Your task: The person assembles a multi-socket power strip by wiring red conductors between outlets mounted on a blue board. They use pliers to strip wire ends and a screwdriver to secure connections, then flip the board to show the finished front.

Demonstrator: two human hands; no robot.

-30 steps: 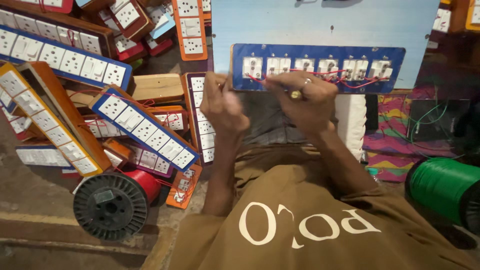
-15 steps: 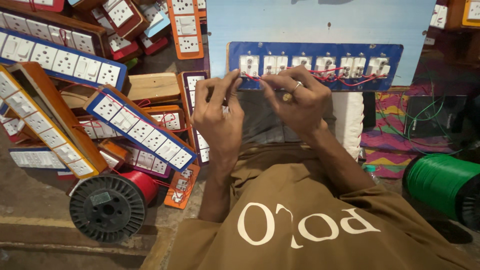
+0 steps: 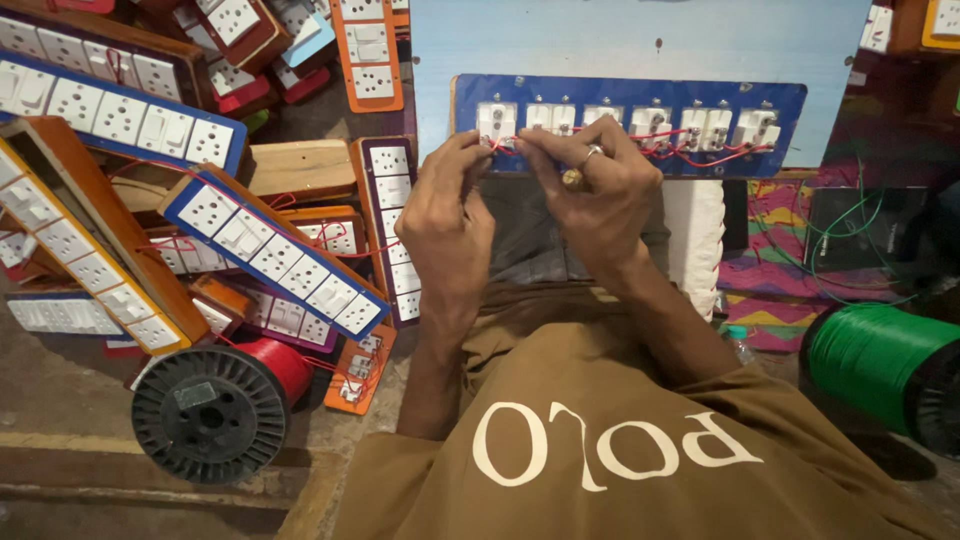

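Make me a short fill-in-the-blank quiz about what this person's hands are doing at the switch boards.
1. Both hands, left hand and right hand, pinch a thin ____ wire.
2. The wire runs along the back of a long ____ panel.
3. The right hand wears a ____ on one finger.
4. The spool at the right holds ____ wire.

Missing words: red; blue; ring; green

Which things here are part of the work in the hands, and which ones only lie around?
In hand:
- left hand and right hand, both pinching the red wire
- blue switch panel, its back facing up

Lying about:
- pile of finished switch boards
- red wire spool
- green wire spool
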